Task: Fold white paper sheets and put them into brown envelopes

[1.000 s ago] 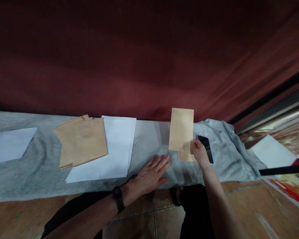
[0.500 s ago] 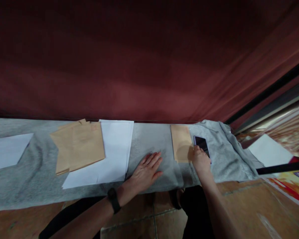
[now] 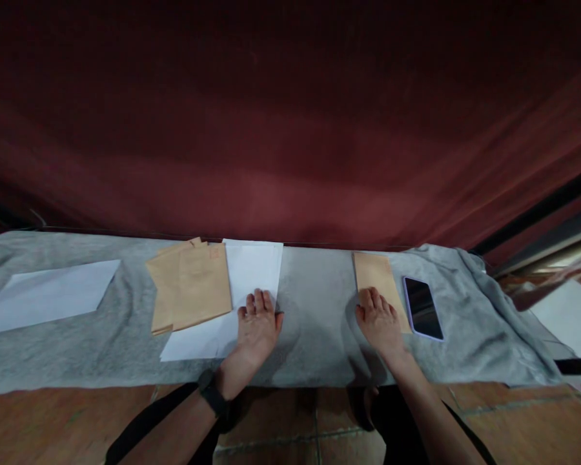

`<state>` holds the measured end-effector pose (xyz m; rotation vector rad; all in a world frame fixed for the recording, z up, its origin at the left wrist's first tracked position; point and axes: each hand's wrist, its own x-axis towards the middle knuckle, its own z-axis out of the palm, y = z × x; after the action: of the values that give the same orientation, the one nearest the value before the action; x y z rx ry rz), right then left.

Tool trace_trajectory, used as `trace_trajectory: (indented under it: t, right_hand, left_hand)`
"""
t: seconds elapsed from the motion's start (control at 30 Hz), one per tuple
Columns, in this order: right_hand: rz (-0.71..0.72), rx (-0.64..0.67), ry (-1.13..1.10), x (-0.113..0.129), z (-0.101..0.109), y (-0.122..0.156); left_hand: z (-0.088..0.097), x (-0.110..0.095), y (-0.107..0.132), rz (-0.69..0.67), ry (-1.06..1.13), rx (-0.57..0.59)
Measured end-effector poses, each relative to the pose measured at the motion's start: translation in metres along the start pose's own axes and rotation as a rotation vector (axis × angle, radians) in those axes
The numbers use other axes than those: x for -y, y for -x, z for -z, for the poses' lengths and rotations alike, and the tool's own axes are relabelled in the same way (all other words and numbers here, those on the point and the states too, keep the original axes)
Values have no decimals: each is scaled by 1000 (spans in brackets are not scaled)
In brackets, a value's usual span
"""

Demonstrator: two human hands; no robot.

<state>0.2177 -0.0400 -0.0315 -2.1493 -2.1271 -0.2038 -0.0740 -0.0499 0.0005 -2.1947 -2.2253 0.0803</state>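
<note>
My left hand (image 3: 259,326) lies palm down on the right edge of a stack of white paper sheets (image 3: 256,265), its fingers stretched out. Beside it on the left, several brown paper envelopes (image 3: 198,284) overlap the sheets in an uneven pile. My right hand (image 3: 380,318) rests with fingers extended over a second, narrower stack of brown envelopes (image 3: 374,268), covering its lower left part. Just right of that stack is a phone (image 3: 423,308) in a purple case, screen up and dark.
A grey cloth (image 3: 317,336) covers the long narrow surface and bunches up at the right end. Another white sheet (image 3: 53,294) lies at the far left. A dark red curtain (image 3: 290,194) hangs along the back. Tiled floor (image 3: 266,426) shows in front.
My right hand has left the phone and moved left onto the narrow envelope stack. My left hand has gone from the bare cloth to the white sheets. The view has shifted left.
</note>
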Motion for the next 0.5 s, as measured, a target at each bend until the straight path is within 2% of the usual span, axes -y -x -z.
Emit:
trace_trajectory:
  t: [0.2, 0.5]
  right_hand:
    - [-36, 22, 38, 5, 5, -2]
    - [1, 22, -118, 18, 6, -5]
  left_hand:
    - [2, 7, 0, -13, -58, 74]
    - [12, 5, 8, -91, -7, 62]
